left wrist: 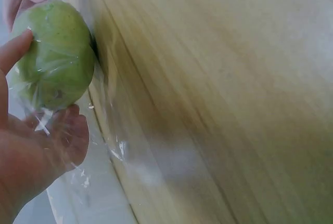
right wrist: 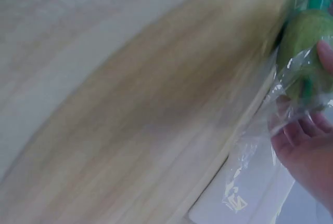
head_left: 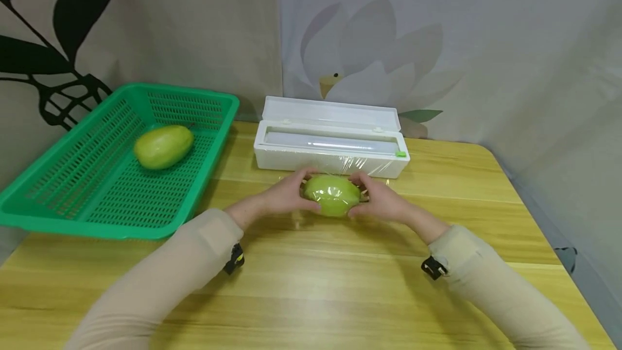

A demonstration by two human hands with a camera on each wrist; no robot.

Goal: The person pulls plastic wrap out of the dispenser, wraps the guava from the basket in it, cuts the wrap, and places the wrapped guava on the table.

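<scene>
A green oval fruit, covered in shiny cling film, is held between both hands at the middle of the table. My left hand grips its left end, thumb on the near side and fingers toward the back. At the other end my right hand curls round the fruit the same way. Loose film spreads past the fingers in both wrist views. Just behind the fruit, film stretches over the front of a white cling film box, whose lid is raised and which has a roll inside.
A green plastic basket stands at the left with a second yellow-green fruit in it. A small bright green piece sits at the box's right end. Behind the wooden table hangs a printed curtain.
</scene>
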